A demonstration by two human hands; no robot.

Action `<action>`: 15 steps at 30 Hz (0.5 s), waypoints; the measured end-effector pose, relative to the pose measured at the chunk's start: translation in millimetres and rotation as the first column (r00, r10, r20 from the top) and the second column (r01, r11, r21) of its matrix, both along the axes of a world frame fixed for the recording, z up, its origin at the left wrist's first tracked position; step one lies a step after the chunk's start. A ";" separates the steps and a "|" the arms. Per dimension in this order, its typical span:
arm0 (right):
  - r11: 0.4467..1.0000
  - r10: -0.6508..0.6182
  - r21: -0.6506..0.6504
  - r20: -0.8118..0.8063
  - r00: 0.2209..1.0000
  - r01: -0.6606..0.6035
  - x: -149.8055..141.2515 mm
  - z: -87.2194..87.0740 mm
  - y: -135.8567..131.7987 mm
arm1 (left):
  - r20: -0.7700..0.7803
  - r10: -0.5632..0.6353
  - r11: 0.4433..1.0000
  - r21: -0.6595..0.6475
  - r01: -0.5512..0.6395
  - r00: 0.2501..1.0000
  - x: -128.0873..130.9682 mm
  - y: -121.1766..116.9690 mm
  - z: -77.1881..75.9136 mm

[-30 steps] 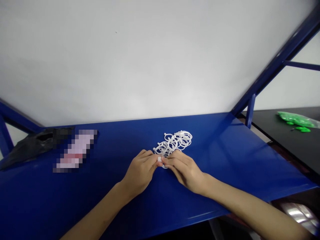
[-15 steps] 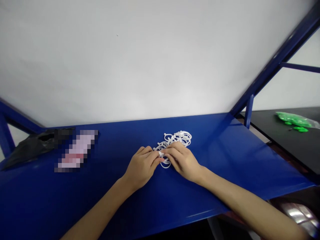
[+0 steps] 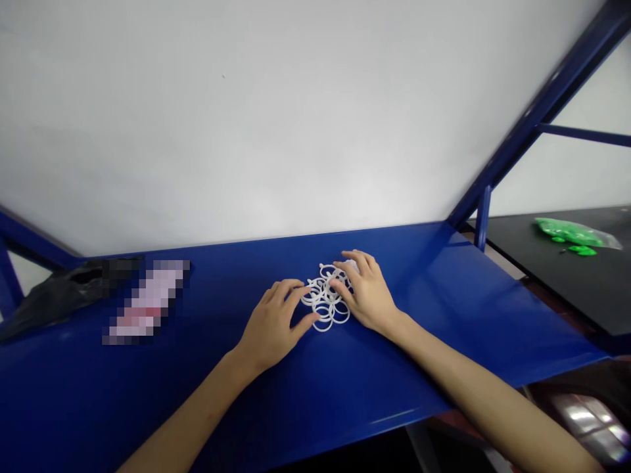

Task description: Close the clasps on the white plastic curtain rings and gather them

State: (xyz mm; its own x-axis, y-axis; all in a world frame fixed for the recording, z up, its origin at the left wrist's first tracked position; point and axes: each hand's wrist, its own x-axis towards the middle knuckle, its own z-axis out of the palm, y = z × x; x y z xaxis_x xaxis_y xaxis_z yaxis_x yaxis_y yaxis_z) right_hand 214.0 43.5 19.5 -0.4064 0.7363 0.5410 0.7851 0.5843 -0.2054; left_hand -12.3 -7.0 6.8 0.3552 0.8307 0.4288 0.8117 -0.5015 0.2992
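Note:
A pile of white rings point(image 3: 323, 309), thin hoops with small knobs on them, lies on the blue tabletop point(image 3: 296, 420). My left hand point(image 3: 273, 322) is at the pile's left edge, thumb and fingers apart, with nothing in its grasp. Over the right and far side of the pile spreads my right hand point(image 3: 367, 289), fingers apart and thumb above the rings. That hand hides part of the pile, and whether its fingertips touch the rings I cannot tell.
A black plastic bag point(image 3: 59, 295) and a pixelated pinkish-white packet point(image 3: 150, 299) lie on the left. Blue metal bars point(image 3: 522, 131) rise on the right. Beyond them, a black table point(image 3: 566, 276) holds a clear bag of green pieces point(image 3: 574, 233). A white wall point(image 3: 296, 118) stands behind.
Both hands were together, pinching a small white piece above the pile. They have since parted and opened; the right has shifted over the far side, and more rings show in front.

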 end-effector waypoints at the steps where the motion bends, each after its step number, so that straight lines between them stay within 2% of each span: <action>1: 0.999 -0.029 -0.023 0.042 0.999 0.030 -0.2 -1.4 0.3 | -0.010 -0.011 1.000 -0.008 0.011 1.000 1.8 -1.4 -1.9; 4: 0.989 -0.059 -0.124 0.170 0.984 0.081 -1.6 -6.0 1.0 | -0.069 -0.075 0.996 -0.055 0.071 0.995 9.0 -4.5 -9.2; 8: 0.974 -0.021 -0.214 0.244 0.970 0.075 -6.5 -9.9 -1.0 | -0.149 -0.128 0.987 -0.120 0.111 0.981 16.2 -2.9 -19.3; 15: 0.966 0.102 -0.257 0.245 0.964 -0.037 -13.6 -13.5 -6.8 | -0.159 -0.012 0.991 -0.130 -0.009 0.987 13.1 4.1 -24.0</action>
State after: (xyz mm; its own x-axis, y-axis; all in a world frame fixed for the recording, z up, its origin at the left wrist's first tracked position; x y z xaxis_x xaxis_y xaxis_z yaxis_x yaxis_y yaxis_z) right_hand 200.4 36.7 6.1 -0.5611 0.7989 0.2167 0.7896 0.5951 -0.1497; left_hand 0.8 -2.9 -17.2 0.4111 0.8751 0.2553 0.8535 -0.4678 0.2293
